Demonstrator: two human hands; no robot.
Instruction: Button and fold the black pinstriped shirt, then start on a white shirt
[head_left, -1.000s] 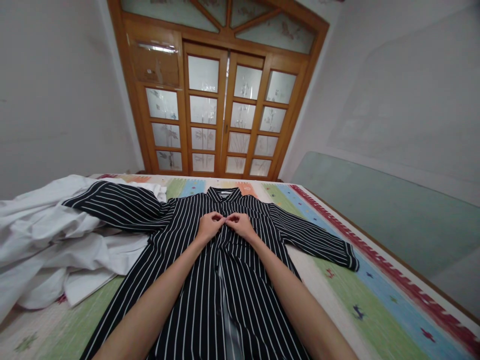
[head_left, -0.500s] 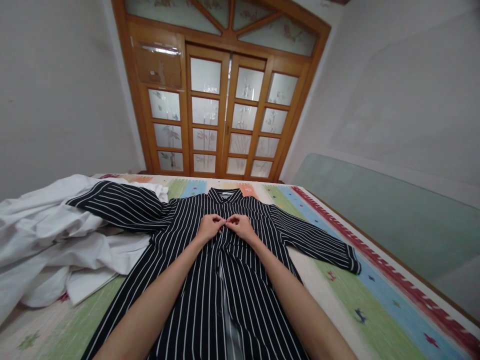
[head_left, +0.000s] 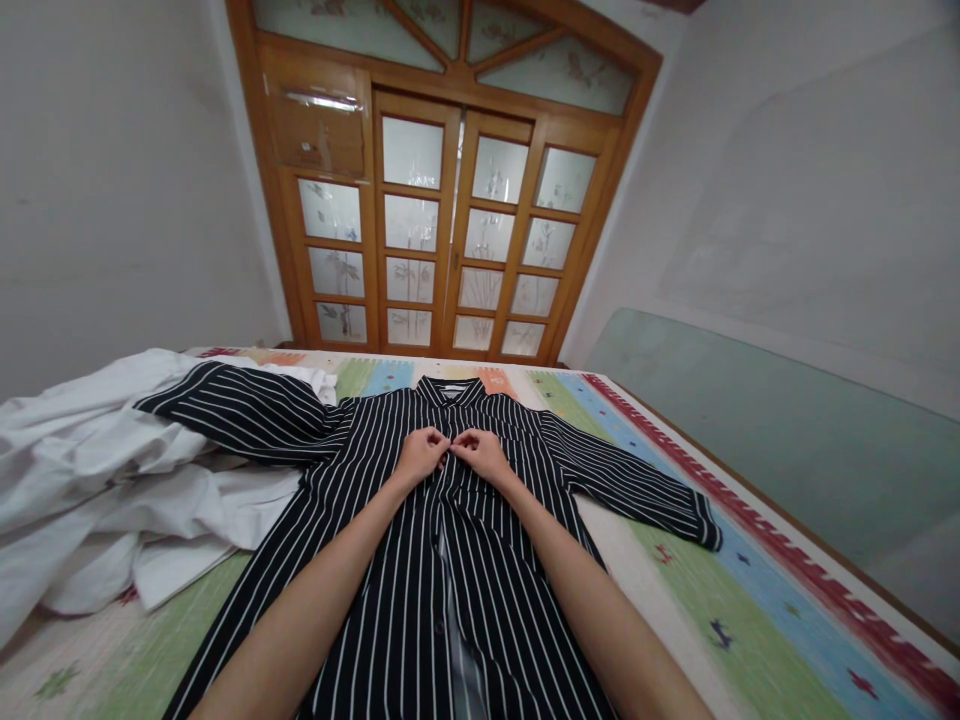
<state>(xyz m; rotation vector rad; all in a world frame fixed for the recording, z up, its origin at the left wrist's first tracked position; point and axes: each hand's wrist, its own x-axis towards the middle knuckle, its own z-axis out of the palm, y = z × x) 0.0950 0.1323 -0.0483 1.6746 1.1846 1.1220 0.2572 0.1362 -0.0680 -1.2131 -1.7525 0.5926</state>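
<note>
Black-and-white striped shirt [head_left: 487, 570]: spread face up through the centre and lower centre of the frame, collar [head_left: 450, 392] pointing toward the top.
Left hand [head_left: 422, 456]: just left of the frame's centre, below the collar, thumb and fingers pinched narrow on the shirt's front edge.
Right hand [head_left: 482, 456]: just right of it, pinched likewise, its fingertips meeting or nearly meeting the left hand's; whether a button sits between them is too small to tell.
Front opening: parted in the lower centre, with a dark button [head_left: 439, 627] showing on its left edge.
Sleeves: one [head_left: 240, 410] lies over white cloth [head_left: 172, 490] heaped at the left; the other [head_left: 637, 475] slants down toward the right, flat on the patterned cover [head_left: 750, 590].
Patterned cover: green, blue, cream and red bands beneath everything.
Wooden doors [head_left: 450, 200]: upper centre, with frosted panes.
Pale green panel [head_left: 750, 390]: right side, against the wall [head_left: 825, 180].
</note>
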